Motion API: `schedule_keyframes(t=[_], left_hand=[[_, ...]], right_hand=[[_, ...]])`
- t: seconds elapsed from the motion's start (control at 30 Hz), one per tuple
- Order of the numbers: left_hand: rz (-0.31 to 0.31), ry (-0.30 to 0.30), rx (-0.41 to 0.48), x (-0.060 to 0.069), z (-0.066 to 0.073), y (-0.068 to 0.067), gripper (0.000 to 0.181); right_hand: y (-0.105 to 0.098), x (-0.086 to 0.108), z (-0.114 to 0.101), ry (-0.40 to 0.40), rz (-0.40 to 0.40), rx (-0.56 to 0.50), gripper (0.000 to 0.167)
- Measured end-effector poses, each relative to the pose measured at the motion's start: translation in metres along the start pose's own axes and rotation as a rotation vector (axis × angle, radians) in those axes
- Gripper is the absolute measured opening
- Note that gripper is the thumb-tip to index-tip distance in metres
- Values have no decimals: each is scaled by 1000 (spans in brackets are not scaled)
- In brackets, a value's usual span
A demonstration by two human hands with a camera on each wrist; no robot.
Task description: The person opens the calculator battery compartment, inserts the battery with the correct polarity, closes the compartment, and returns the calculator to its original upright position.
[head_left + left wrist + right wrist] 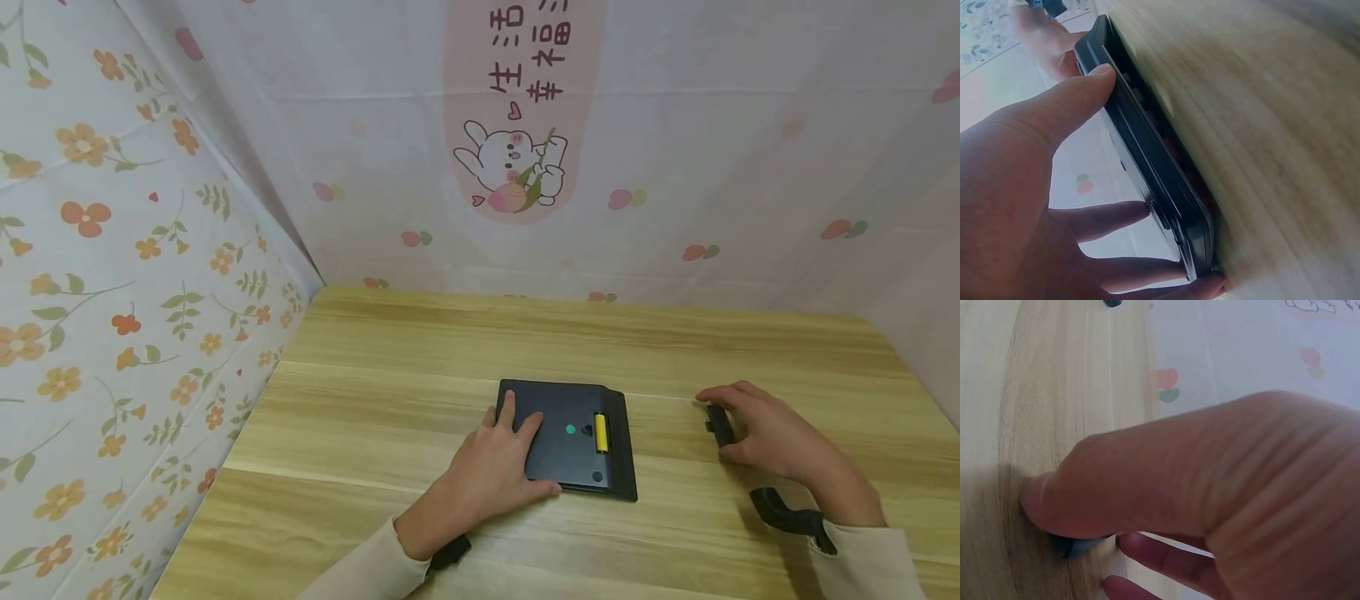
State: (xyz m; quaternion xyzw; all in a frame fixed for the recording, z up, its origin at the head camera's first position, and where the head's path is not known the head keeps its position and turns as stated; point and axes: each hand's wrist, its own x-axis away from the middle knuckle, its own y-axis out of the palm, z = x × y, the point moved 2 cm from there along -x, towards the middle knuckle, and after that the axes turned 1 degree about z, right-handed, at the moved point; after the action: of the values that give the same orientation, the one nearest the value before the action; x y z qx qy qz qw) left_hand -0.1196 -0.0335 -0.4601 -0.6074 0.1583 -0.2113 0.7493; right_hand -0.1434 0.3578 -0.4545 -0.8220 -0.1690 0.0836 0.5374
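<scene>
A dark calculator (pixel 555 433) lies face down on the wooden table, its keys partly visible underneath in the left wrist view. On its back, a yellow battery (pixel 602 433) sits in an uncovered compartment. My left hand (pixel 491 467) holds the calculator, thumb (pixel 1100 75) on the near edge and fingers spread over the back and the left edge. To the right, apart from the calculator, my right hand (pixel 776 433) pinches a small black battery cover (pixel 720 425) between thumb and fingers, close to the tabletop. In the right wrist view the thumb hides most of the cover (pixel 1082 547).
The wooden table (pixel 390 417) ends at a printed cloth wall (pixel 675 167) behind, and a flowered cloth (pixel 112 292) hangs at the left. A black wrist mount (pixel 783 512) sits at the right sleeve.
</scene>
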Motion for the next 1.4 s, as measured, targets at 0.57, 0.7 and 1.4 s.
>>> schedule_keyframes(t=[0.57, 0.7, 1.4], left_hand=[[8, -2, 5, 0, 0, 1, 94], [15, 2, 0, 0, 0, 1, 94], [13, -3, 1, 0, 0, 1, 94]], right_hand=[[3, -1, -1, 9, 7, 0, 71], [3, -1, -1, 9, 14, -3, 71], [2, -5, -14, 30, 33, -40, 69]])
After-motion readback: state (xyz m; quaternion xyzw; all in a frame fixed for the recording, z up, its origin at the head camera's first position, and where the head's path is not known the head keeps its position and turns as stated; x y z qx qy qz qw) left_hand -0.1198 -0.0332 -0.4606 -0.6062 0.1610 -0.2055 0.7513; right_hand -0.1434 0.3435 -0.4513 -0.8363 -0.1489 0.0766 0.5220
